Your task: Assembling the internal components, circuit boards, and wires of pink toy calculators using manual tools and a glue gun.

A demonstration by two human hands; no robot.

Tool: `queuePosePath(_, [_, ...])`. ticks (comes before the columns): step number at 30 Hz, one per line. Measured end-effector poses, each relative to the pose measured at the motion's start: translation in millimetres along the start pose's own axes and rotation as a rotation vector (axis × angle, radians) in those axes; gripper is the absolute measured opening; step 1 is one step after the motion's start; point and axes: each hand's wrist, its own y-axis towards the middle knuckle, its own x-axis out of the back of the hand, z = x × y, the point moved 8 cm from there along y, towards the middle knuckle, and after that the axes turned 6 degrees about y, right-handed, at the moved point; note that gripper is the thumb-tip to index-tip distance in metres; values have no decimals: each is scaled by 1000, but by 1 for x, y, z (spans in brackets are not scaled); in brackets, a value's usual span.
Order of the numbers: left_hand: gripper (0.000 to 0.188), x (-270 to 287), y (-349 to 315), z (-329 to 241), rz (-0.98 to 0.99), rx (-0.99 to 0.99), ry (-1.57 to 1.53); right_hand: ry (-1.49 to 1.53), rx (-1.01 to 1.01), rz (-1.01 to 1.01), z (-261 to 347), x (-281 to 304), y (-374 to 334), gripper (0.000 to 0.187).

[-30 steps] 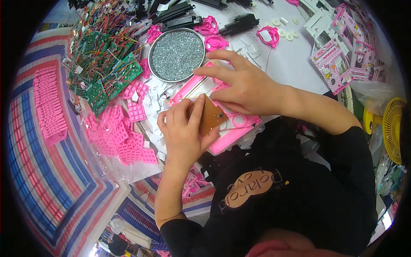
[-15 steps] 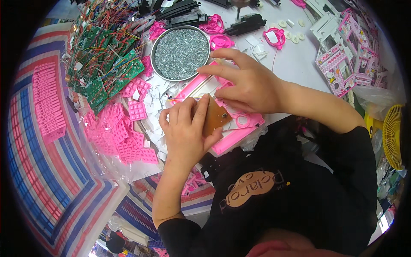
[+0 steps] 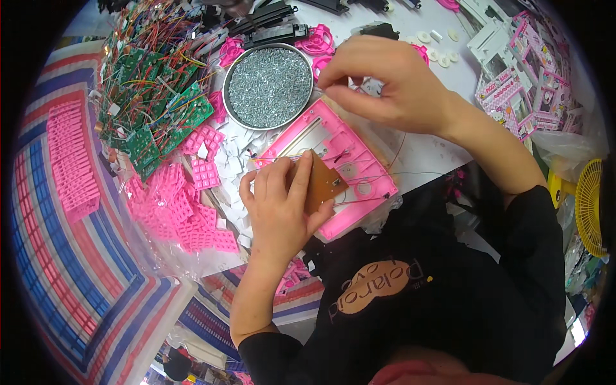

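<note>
My left hand (image 3: 280,202) lies over a brown circuit board (image 3: 324,186), fingers across its left part and thumb at its near edge. The board sits in an open pink plastic casing (image 3: 359,149), with thin wires around it. Above the casing's far right edge hangs my right hand (image 3: 391,83), apart from it. Its thumb and index finger are drawn together beside the bowl; whatever is between the tips is too small to make out. Close to those fingertips is a round metal bowl (image 3: 226,96) full of small silvery screws.
Green circuit boards with wires (image 3: 144,138) are heaped at left, above pink keypads (image 3: 176,205). White paper bits (image 3: 234,157) lie beside the casing. Black plastic parts (image 3: 276,35) and pink rings (image 3: 316,40) are at the back. Printed pink panels (image 3: 507,99) are stacked at right, near a yellow fan (image 3: 589,208).
My right hand has lifted off the casing and moved up and to the right, uncovering the casing's inside. My left hand has stayed on the board.
</note>
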Motion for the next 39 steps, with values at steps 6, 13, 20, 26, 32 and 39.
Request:
queuePosePath(6, [82,1,2,-1,50,11,7,-253,-219,86,-29,29,-14,11])
queuePosePath(13, [82,-1,0,-2,61,20,-6,-539,-372,118,-45,99,-55,11])
queuePosePath(20, [82,0,0,-1,57,20,-15,-573,-265,136,-61,90,-60,15])
queuePosePath(26, [85,2,2,-2,48,13,2,-513,-79,99,-42,74,-14,16])
queuePosePath(32, [83,0,-2,0,57,39,-37,-75,-119,-420,-29,116,9,64])
queuePosePath(39, [86,-1,-3,4,44,62,-81,766,-319,8,12,64,97,42])
